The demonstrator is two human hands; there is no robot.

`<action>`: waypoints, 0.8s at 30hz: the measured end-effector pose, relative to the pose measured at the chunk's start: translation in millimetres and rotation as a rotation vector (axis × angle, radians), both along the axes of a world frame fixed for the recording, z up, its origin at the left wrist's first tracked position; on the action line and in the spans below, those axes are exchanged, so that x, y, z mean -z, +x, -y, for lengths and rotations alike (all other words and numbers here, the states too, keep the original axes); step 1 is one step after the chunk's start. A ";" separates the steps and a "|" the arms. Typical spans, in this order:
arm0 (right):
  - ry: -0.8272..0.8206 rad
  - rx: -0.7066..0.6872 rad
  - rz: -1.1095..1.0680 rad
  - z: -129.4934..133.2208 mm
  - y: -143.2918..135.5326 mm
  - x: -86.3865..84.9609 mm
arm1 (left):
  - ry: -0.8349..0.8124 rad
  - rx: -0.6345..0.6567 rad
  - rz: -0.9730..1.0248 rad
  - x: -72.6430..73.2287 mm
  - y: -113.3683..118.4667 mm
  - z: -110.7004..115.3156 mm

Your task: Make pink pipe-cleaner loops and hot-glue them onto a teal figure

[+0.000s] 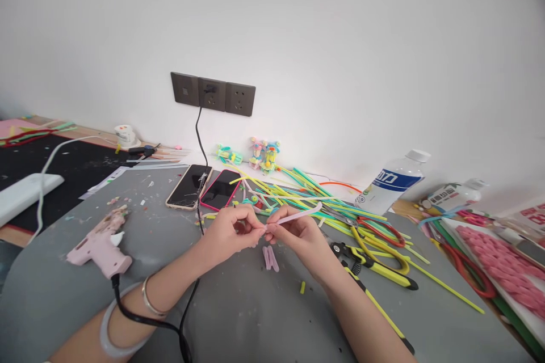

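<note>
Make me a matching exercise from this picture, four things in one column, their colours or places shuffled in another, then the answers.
1. Glue gun
2. Pale strip
3. Sockets
4. Pliers

A. On the wall
B. Pink, with a black cord
C. Yellow and black handles
D. In the right hand

Pairs: 1-B, 2-D, 3-A, 4-C

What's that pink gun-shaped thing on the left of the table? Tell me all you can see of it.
It looks like a glue gun: pale pink, seemingly plastic, with a white trigger and a brownish, crusted front end. It lies on its side on the gray tabletop, front end pointing away from the person. A black cord leaves the handle's base and crosses over the left forearm. Neither hand holds it. Whether it's hot doesn't show.
</note>
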State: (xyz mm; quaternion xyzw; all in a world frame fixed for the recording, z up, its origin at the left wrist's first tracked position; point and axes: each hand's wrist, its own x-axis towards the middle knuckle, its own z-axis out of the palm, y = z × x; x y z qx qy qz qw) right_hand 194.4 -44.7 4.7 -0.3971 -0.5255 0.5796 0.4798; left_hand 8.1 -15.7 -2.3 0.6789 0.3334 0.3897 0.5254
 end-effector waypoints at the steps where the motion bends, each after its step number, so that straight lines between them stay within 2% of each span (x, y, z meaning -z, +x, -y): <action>1: -0.010 0.009 -0.017 0.0 0.0 -0.1 | -0.027 0.002 0.016 0.5 0.2 0.0; 8: -0.129 -0.067 -0.052 -1.9 4.8 -2.0 | -0.149 0.054 0.113 -3.4 0.9 0.3; 10: -0.101 -0.065 -0.027 -0.7 4.9 -2.8 | -0.164 0.070 0.128 -2.6 0.2 -0.8; 12: 0.070 0.027 0.057 2.1 4.1 -3.8 | -0.210 0.064 0.132 0.6 -0.5 -2.8; 16: 0.752 0.223 0.402 8.9 3.0 -3.7 | -0.342 0.026 0.156 7.5 -0.1 -6.1; 18: 0.972 0.245 0.548 11.0 3.9 -1.4 | -0.406 0.060 0.180 7.4 1.2 -5.6; 20: 1.059 0.293 0.642 11.9 5.3 1.6 | -0.465 0.080 0.223 5.2 2.8 -3.8; 24: 1.106 0.347 0.749 12.9 6.2 4.5 | -0.536 0.105 0.332 0.8 5.5 0.4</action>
